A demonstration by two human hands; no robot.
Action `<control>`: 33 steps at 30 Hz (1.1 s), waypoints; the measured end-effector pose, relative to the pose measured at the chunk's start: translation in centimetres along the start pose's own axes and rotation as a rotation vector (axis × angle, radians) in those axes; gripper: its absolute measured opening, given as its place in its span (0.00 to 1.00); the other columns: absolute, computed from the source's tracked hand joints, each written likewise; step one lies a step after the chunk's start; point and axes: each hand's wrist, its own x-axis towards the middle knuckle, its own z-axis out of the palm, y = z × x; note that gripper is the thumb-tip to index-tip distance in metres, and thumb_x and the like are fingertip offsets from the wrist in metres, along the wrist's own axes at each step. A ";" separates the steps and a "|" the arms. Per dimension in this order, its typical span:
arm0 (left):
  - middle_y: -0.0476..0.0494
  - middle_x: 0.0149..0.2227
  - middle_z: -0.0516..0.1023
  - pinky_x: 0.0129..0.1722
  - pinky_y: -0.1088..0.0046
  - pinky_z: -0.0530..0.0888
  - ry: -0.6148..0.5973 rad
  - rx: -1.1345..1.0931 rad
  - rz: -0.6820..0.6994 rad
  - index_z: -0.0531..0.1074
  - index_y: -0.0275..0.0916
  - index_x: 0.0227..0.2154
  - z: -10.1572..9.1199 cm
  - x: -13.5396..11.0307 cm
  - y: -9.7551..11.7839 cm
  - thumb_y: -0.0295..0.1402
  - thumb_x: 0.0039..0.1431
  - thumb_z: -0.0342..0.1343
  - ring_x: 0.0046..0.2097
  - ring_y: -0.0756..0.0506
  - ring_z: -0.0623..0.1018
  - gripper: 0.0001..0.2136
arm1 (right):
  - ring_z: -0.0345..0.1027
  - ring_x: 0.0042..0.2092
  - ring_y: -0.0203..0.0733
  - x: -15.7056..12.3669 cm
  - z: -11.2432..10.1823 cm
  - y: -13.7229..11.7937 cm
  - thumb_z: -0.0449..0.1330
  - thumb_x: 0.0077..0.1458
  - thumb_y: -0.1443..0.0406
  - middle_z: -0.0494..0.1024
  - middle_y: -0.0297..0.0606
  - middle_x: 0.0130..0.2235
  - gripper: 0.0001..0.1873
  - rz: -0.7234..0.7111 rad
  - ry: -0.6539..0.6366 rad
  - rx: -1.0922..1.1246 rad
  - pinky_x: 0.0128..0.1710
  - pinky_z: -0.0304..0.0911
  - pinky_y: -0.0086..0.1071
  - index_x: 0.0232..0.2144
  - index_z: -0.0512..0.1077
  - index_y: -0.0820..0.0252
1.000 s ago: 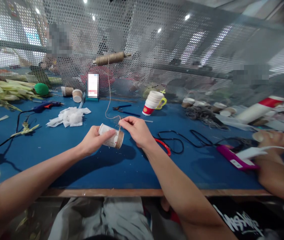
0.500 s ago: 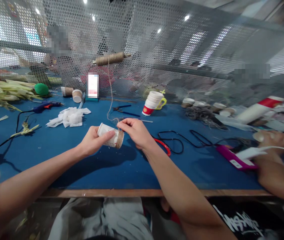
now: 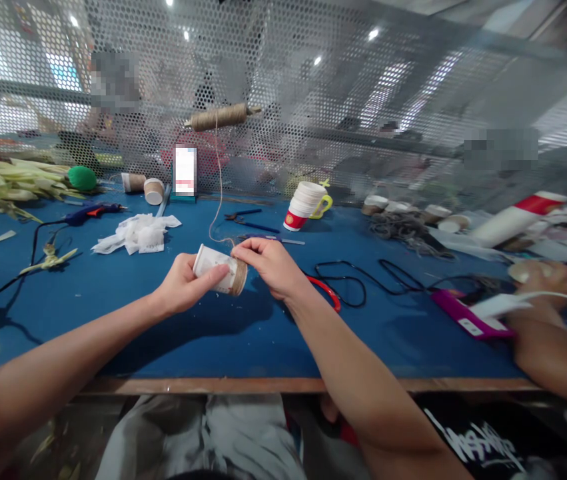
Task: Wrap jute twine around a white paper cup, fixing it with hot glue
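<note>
The left hand (image 3: pixel 180 287) has its grip wrapped round a paper cup (image 3: pixel 214 267), thumb on top, holding it on its side just above the tabletop (image 3: pixel 243 333) near the front edge. The right hand (image 3: pixel 269 267) meets it from 3 o'clock, its grip pinching twine (image 3: pixel 218 175) against the cup's wound end. From there the twine rises toward 12 o'clock to a spool (image 3: pixel 218 118) hung on the perforated metal screen (image 3: pixel 343 87) behind the tabletop.

The tabletop is blue, with a wooden front edge and small crumbs under the cup. At 10 o'clock lie a heap of white cloth (image 3: pixel 136 233), a glue gun (image 3: pixel 90 212), a green ball (image 3: pixel 82 178) and pale leaves (image 3: pixel 8 181). At 1 o'clock stands a stack of cups (image 3: pixel 306 203). At 3 o'clock a red handle (image 3: pixel 327 292) shows just behind the right wrist, then a looped black cable (image 3: pixel 363 283) and a pink device (image 3: pixel 466 319), with a co-worker's hand (image 3: pixel 548 277) beside it. Ceiling lights and blurred figures show through the screen.
</note>
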 end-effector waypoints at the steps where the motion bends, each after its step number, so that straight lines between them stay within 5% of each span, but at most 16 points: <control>1: 0.52 0.16 0.62 0.18 0.82 0.60 -0.003 0.012 0.013 0.68 0.32 0.17 0.0 0.0 0.0 0.39 0.49 0.54 0.19 0.56 0.59 0.14 | 0.56 0.25 0.32 0.0 0.0 0.0 0.59 0.42 0.60 0.67 0.31 0.22 0.09 0.001 -0.003 0.002 0.28 0.53 0.30 0.21 0.69 0.62; 13: 0.49 0.18 0.67 0.21 0.81 0.63 0.028 0.056 0.101 0.69 0.31 0.20 -0.4 0.2 -0.6 0.37 0.51 0.53 0.21 0.54 0.64 0.13 | 0.65 0.32 0.35 0.1 -0.7 -0.4 0.56 0.49 0.53 0.71 0.37 0.29 0.16 0.028 -0.008 0.107 0.34 0.61 0.31 0.26 0.68 0.62; 21: 0.47 0.21 0.72 0.24 0.79 0.66 0.089 0.068 0.164 0.72 0.31 0.22 -0.7 0.5 -1.0 0.39 0.52 0.54 0.23 0.53 0.68 0.14 | 0.68 0.35 0.37 -0.8 -1.6 -1.8 0.62 0.44 0.59 0.73 0.39 0.36 0.17 0.105 -0.323 0.138 0.35 0.67 0.34 0.37 0.69 0.62; 24: 0.45 0.25 0.76 0.28 0.77 0.68 0.023 -0.052 0.063 0.74 0.31 0.25 -0.9 0.8 -0.7 0.39 0.48 0.57 0.26 0.51 0.71 0.13 | 0.68 0.34 0.36 -0.8 -1.8 -1.8 0.62 0.44 0.62 0.74 0.39 0.37 0.16 0.049 -0.297 0.073 0.37 0.66 0.35 0.37 0.69 0.62; 29: 0.40 0.27 0.77 0.32 0.74 0.70 -0.059 -0.529 -0.302 0.74 0.30 0.28 -1.2 1.9 -0.2 0.40 0.41 0.62 0.28 0.48 0.74 0.16 | 0.68 0.37 0.39 -0.6 -1.8 -1.5 0.64 0.42 0.64 0.74 0.40 0.39 0.19 -0.069 -0.239 -0.083 0.39 0.66 0.37 0.39 0.68 0.60; 33: 0.42 0.25 0.77 0.29 0.76 0.68 -0.024 -0.572 -0.394 0.74 0.29 0.26 -1.3 2.1 -0.2 0.31 0.36 0.64 0.26 0.50 0.74 0.12 | 0.68 0.40 0.40 -0.5 -1.6 -1.1 0.63 0.42 0.64 0.73 0.40 0.43 0.21 -0.141 -0.257 -0.161 0.40 0.65 0.38 0.41 0.67 0.58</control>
